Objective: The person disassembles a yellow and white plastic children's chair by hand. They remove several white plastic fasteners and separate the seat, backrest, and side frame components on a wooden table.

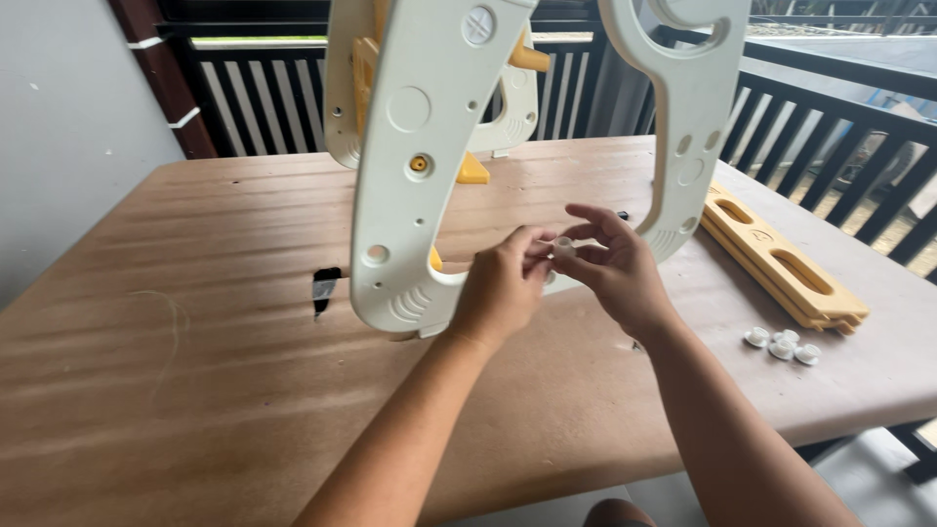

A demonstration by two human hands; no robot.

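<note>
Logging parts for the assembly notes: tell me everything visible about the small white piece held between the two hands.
The small white cap is a round, plug-like piece, seemingly cream plastic matching the frame. It is pinched in mid-air above the table between the fingers of the left hand and the right hand, beside the lower end of the upright white frame panel. Fingers hide much of it, so its underside cannot be seen. Similar pieces, the loose caps, lie on the table to the right.
</note>
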